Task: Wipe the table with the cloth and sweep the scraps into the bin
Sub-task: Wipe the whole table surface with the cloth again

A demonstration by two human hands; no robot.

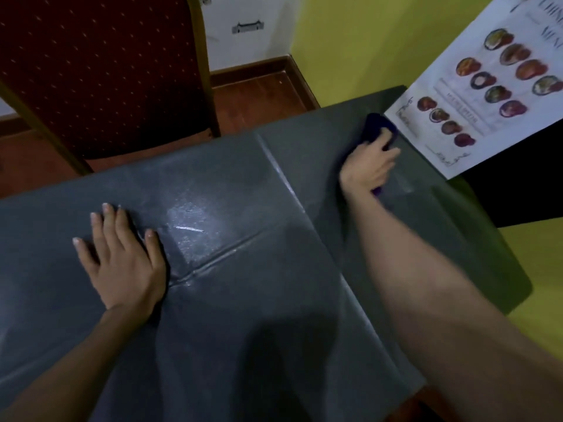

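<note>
We press the dark cloth (pixel 377 129) under our right hand (pixel 370 167) at the counter's (pixel 243 300) far right corner, fingers curled onto it — our left hand (pixel 122 257) lies flat, fingers spread, holding nothing. The menu sheet (pixel 487 86) sits just beside the cloth — a wide stroke could drag it off, and the creased cover may bunch.

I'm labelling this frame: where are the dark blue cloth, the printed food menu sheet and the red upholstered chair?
dark blue cloth (pixel 375 127), head view, far bunched part.
printed food menu sheet (pixel 487 95), head view, its middle.
red upholstered chair (pixel 100 71), head view, backrest fabric.
</note>
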